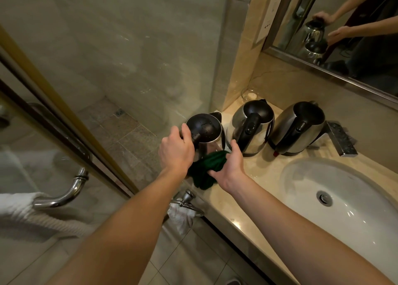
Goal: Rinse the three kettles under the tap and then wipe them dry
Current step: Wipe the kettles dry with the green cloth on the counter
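Three steel kettles with black lids and handles stand in a row on the beige counter [254, 200]. My left hand [175, 150] grips the handle of the left kettle [206, 129], which sits at the counter's left end. My right hand [230, 168] holds a dark green cloth [207, 169] against that kettle's lower side. The middle kettle [251, 126] and the right kettle [298, 126] stand untouched behind, upright.
A white sink [349, 196] with a drain lies to the right, and the tap [340, 138] rises behind it. A mirror [336, 30] hangs above. To the left are a glass shower door [86, 80], a chrome towel rail [71, 190] and a white towel [23, 211].
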A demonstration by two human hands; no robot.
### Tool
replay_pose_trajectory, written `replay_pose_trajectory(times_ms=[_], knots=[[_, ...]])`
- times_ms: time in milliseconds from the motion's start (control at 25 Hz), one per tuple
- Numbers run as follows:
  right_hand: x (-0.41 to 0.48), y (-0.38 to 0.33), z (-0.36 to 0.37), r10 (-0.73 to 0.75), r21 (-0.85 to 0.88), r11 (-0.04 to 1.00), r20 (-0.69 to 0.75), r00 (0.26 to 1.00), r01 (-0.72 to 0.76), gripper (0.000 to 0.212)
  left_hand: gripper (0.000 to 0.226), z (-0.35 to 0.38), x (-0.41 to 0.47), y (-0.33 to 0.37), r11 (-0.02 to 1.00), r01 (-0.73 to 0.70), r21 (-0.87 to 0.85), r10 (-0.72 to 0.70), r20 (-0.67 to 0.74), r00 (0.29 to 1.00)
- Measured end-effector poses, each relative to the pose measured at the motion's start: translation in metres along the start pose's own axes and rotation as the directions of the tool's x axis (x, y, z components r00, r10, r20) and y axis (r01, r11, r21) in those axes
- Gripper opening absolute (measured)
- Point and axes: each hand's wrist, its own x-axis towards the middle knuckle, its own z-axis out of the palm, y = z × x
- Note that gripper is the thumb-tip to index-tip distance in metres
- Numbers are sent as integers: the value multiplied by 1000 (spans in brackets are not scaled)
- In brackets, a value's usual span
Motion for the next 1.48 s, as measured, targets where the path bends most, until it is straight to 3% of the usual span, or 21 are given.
replay_pose_trajectory(times_ms=[200, 480, 600, 920, 1080, 1200, 1360, 1480], knots=[[14, -3, -6, 61, 5, 998, 14, 998, -61, 89, 46, -1, 2, -1, 1000, -20, -11, 20, 15, 1000], [-8, -26, -2, -64, -153, 985, 86, 994, 76, 85, 46, -3, 9, -5, 999, -44, 1, 44, 83, 996], [-10, -24, 0, -72, -204, 975, 67, 995, 84, 77, 46, -2, 13, -8, 999, -54, 7, 53, 88, 995], [21, -15, -8, 2, -216, 976, -81, 997, -19, 82, 45, 2, 15, -12, 997, -79, -7, 79, 47, 996], [8, -24, -1, -27, -262, 965, -59, 998, 10, 80, 47, -1, 10, -7, 996, -89, 26, 88, 28, 996], [-8, -39, 8, -83, -350, 934, -21, 996, 70, 74, 54, -1, 4, -1, 997, -28, 78, 30, -31, 999], [-20, -47, 19, -148, -483, 862, 48, 988, 152, 68, 57, 12, -2, 9, 990, 133, -45, -139, -169, 976], [-13, -44, 15, -163, -510, 844, 45, 986, 163, 62, 53, 18, 0, 7, 985, 161, -56, -169, -217, 961]])
